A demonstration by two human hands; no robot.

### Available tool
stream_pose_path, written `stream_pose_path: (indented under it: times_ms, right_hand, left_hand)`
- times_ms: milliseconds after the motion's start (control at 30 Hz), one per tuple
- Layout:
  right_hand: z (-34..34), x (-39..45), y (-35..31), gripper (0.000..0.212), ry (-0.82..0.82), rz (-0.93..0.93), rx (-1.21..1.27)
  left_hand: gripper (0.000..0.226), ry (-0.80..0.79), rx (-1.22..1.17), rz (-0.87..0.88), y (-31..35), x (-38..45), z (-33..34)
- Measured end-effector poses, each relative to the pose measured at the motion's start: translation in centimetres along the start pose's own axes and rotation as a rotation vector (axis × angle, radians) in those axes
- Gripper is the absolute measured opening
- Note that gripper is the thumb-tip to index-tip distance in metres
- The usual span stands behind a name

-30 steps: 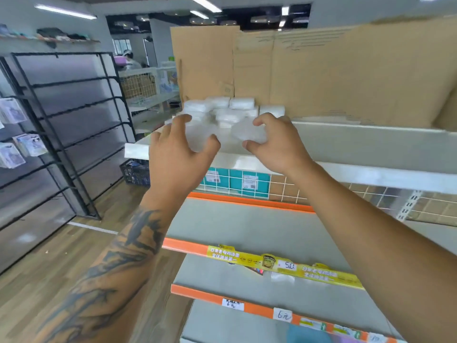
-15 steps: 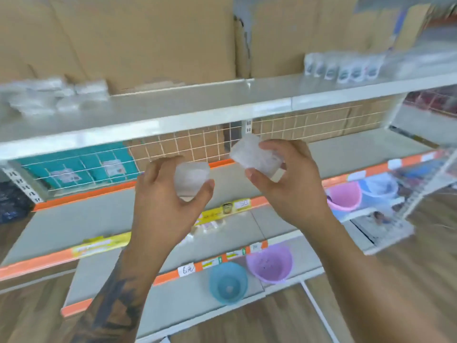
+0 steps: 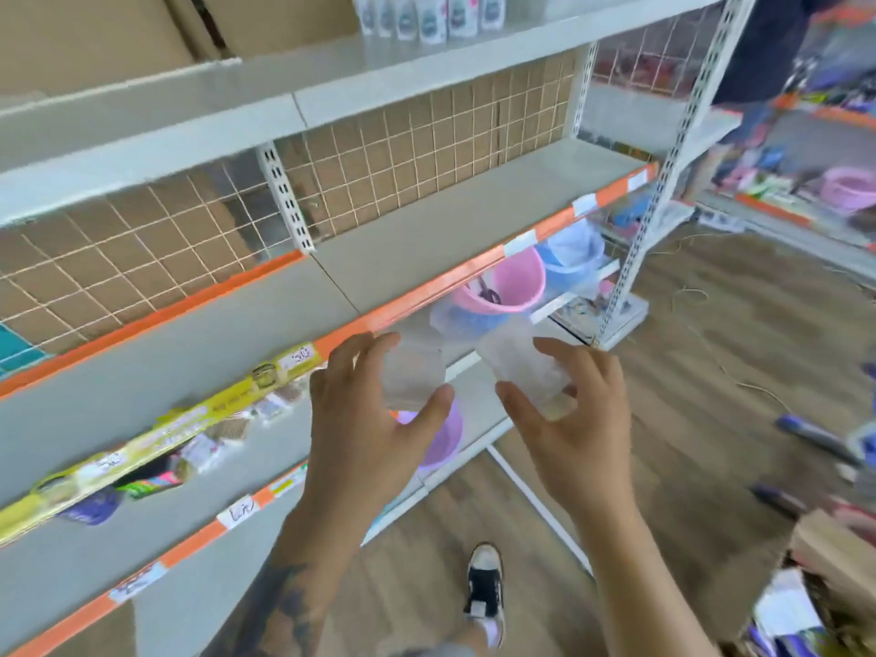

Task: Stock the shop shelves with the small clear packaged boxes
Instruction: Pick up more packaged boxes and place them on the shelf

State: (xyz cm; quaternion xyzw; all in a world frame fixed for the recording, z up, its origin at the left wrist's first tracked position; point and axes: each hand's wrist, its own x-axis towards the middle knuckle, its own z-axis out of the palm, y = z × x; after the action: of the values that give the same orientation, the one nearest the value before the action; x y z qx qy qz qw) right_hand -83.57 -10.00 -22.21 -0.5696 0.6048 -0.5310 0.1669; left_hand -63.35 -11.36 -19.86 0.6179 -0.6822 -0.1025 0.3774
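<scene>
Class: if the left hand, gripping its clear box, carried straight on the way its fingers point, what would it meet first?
Probably the orange shelf edge just beyond the left hand and its clear box; depth is unclear.

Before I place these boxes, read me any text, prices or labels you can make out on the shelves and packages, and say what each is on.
Nothing reads with certainty.
White tag on the lower orange shelf strip: handwritten, possibly "6元", blurred.
Tag on the yellow strip: handwritten price, unreadable.
Yellow strip: printed text, blurred.
White labels on the upper orange strip: unreadable.
Bottles on the top shelf: labels blurred.
Clear boxes in the hands: no text visible.
</scene>
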Motion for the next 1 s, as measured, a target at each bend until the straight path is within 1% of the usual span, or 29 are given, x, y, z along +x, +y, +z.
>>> stream_pose_path:
  times_ms: [133,233,333,433,533,700,1000]
  right_hand:
    - [-2.2,1.9,3.2,0.052,0.076,0.083,-0.037]
    - [-4.3,5.2,5.1,0.050,0.142,0.104,-0.081]
    - [-6.4,9.9,7.0,0.049,0.177,0.089,-0.150]
    - [-7.8,15.3,8.7,0.047,0.196,0.094,-0.188]
    - [-7.6,20.0,9.6,0.047,0.189,0.085,-0.186]
    - [-6.5,25.4,10.8,0.044,0.110,0.048,-0.165]
    - [-7.5,31.1,14.7,0.039,0.142,0.024,-0.125]
  left_hand:
    - [0.060,-0.065,-0.048,0.090,2.5,3.0,4.6]
    - [0.062,-0.103,-0.074,0.130,4.7,6.6,8.6]
    - [0.066,-0.103,-0.069,0.137,7.1,10.5,11.8]
    - [0.068,-0.075,-0.067,0.094,8.8,14.1,14.1]
    - [0.069,-0.039,-0.084,0.064,9.5,17.2,15.9]
    - [0.068,-0.032,-0.118,0.015,10.5,21.6,18.6]
    - [0.067,-0.045,-0.083,-0.005,12.3,26.4,22.5]
